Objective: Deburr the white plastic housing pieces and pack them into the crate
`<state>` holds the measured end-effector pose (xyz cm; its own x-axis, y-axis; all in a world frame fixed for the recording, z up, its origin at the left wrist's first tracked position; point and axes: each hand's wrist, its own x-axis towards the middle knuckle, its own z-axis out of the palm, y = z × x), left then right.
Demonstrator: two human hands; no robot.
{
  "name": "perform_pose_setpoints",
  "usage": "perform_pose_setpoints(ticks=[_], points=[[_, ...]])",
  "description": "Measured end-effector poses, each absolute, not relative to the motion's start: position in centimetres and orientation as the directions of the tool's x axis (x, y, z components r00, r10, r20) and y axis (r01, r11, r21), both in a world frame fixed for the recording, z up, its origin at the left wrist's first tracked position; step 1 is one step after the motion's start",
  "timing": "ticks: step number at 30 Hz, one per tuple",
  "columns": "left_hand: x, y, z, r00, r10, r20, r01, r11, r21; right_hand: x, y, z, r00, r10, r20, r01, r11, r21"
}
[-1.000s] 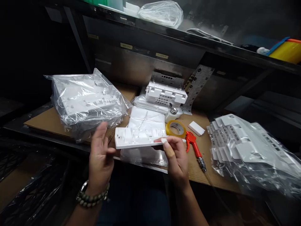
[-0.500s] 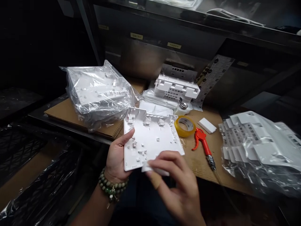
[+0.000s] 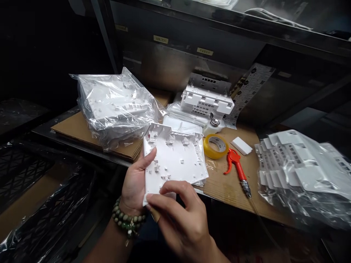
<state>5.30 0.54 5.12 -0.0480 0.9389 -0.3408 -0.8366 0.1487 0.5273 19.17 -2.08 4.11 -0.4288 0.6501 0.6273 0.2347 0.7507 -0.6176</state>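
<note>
My left hand [image 3: 137,180] grips a white plastic housing panel [image 3: 171,159] by its left edge, thumb on the inner face. The panel is tilted toward me and shows clips, posts and a raised wall along its far edge. My right hand [image 3: 182,212] pinches a small white pad [image 3: 145,199], perhaps cloth or sponge, against the panel's near left corner. Most of this pad is hidden by the fingers, and a tan strip is wrapped round one of them.
Bagged white panels [image 3: 115,98] lie on cardboard at left, more bagged parts [image 3: 298,160] at right. Yellow tape [image 3: 211,155], a red air blow gun [image 3: 238,168] with a hose, a white block [image 3: 241,145], a pump-top bottle [image 3: 213,128] and stacked housings [image 3: 207,100] stand beyond the panel.
My right hand has moved left along the panel's near edge with the white pad, from the middle to the left corner. The panel has shifted slightly left in my left hand.
</note>
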Motion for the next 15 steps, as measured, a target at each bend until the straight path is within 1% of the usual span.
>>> perform_pose_setpoints(ticks=[1, 3, 5, 7, 9, 10, 11, 13, 15], points=[[5.0, 0.5, 4.9, -0.051, 0.939, -0.341, -0.825, 0.153, 0.544, 19.5, -1.9, 4.0, -0.441, 0.651, 0.618, 0.248, 0.75, -0.613], [3.7, 0.4, 4.3, -0.044, 0.946, -0.32, -0.796, 0.161, 0.583, 21.0, -1.2, 3.8, -0.426, 0.697, 0.576, 0.305, 0.71, -0.634], [1.9, 0.1, 3.4, -0.035, 0.967, -0.254, -0.773, 0.135, 0.62, 23.6, 0.0, 3.6, -0.297, 0.77, 0.564, 0.384, 0.637, -0.668], [0.1, -0.3, 2.5, -0.054, 0.986, -0.16, -0.781, 0.058, 0.622, 26.4, 1.2, 3.3, -0.107, 0.795, 0.597, 0.446, 0.575, -0.686], [-1.3, -0.8, 1.5, -0.068, 0.994, -0.091, -0.846, -0.009, 0.533, 28.4, 2.0, 2.9, 0.019, 0.768, 0.64, 0.488, 0.552, -0.676], [-1.8, -1.1, 1.0, -0.059, 0.996, -0.066, -0.893, -0.023, 0.45, 29.0, 2.2, 2.7, 0.034, 0.761, 0.648, 0.497, 0.55, -0.671], [-2.2, -1.3, 0.4, -0.037, 0.998, -0.042, -0.934, -0.02, 0.356, 29.3, 2.3, 2.4, 0.016, 0.762, 0.647, 0.499, 0.555, -0.666], [-2.7, -1.9, -0.6, 0.021, 1.0, 0.016, -0.985, 0.018, 0.171, 29.4, 2.3, 2.0, -0.074, 0.779, 0.623, 0.491, 0.573, -0.657], [-2.9, -2.3, -1.3, 0.048, 0.995, 0.085, -0.998, 0.044, 0.051, 29.1, 2.3, 1.7, -0.152, 0.787, 0.598, 0.495, 0.584, -0.643]])
